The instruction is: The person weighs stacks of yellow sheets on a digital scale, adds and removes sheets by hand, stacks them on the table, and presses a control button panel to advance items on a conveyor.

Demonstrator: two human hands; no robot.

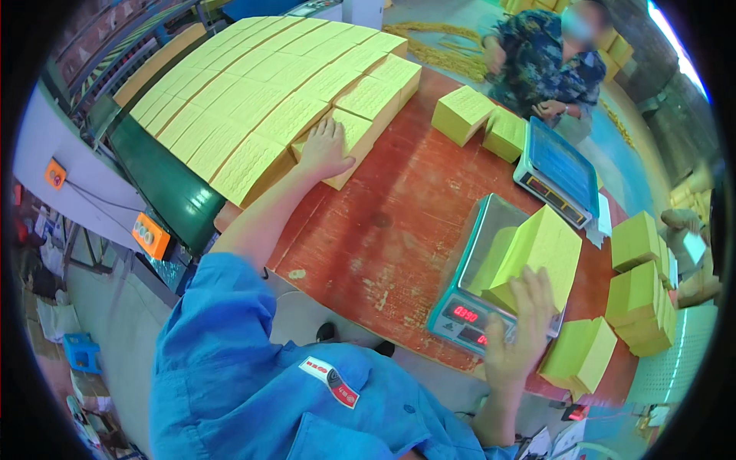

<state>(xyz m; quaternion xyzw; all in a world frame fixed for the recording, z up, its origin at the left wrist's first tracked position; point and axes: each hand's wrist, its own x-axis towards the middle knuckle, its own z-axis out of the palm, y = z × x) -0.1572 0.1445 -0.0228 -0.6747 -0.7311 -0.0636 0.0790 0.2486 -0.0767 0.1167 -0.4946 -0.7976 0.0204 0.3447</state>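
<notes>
My left hand (325, 150) lies on a yellow paper stack (355, 132) at the near right edge of a large block of similar stacks (257, 84). Its fingers are stretched over the top, with the thumb apart. On the scale (493, 217), which has a steel pan and lit red digits, rests another yellow stack (548, 245), somewhat tilted. Beside that stack's near side is my right hand (523, 330), slightly blurred, its fingers extended and spread. Whether it touches the paper, I cannot tell.
The red worn table (376, 222) carries two stacks (462, 113) at its far side, near a second blue scale (563, 165). More stacks (642, 307) stand at the right. Across the table is another person (548, 69). A green conveyor belt (165, 172) runs at the left.
</notes>
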